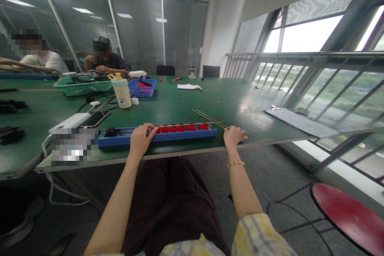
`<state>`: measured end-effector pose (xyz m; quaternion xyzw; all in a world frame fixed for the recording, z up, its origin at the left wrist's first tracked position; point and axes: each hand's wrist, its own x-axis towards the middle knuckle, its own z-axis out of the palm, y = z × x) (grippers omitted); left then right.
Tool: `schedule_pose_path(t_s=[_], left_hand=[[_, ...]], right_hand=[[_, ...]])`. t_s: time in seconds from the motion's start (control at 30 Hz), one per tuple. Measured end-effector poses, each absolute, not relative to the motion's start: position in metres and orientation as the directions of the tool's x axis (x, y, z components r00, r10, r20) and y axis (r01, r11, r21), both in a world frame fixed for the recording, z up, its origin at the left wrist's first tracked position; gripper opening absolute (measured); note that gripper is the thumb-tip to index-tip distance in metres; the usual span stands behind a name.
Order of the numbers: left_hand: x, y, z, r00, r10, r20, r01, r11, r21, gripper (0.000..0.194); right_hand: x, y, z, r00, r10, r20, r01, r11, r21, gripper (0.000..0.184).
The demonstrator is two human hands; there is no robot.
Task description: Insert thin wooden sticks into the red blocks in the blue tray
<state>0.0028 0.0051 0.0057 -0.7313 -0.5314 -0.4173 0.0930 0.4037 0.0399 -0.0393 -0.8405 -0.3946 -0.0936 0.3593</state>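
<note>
A long blue tray (180,136) lies along the table's near edge, with several red blocks (173,128) in a row inside it and a dark clump (112,132) at its left end. My left hand (141,138) is closed at the tray's front wall, pinching the left end of a thin brass-coloured rod (214,123) that runs over the blocks. Beyond the tray's right end, my right hand (234,136) has its fingers curled at the near ends of two thin brass-coloured sticks (206,115). They slant away across the table; whether it grips one or both is unclear.
At left stand a cup (121,93), a green basket (85,86) of cables and a blue basket (142,88). A phone (96,118) and white power strip (70,123) lie nearer. Clipboard papers (300,122) rest at right. Two people (105,58) sit across; a red stool (349,216) stands lower right.
</note>
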Motion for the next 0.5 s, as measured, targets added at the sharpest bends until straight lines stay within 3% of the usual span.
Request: schedule_pose_path(t_s=[0.5], left_hand=[[0.0033,0.0037,0.0064,0.080,0.698,0.712,0.856,-0.414,0.310,0.038]], right_hand=[[0.4013,0.0433,-0.0378,0.723,0.577,0.379,0.686,-0.540,-0.488,0.024]])
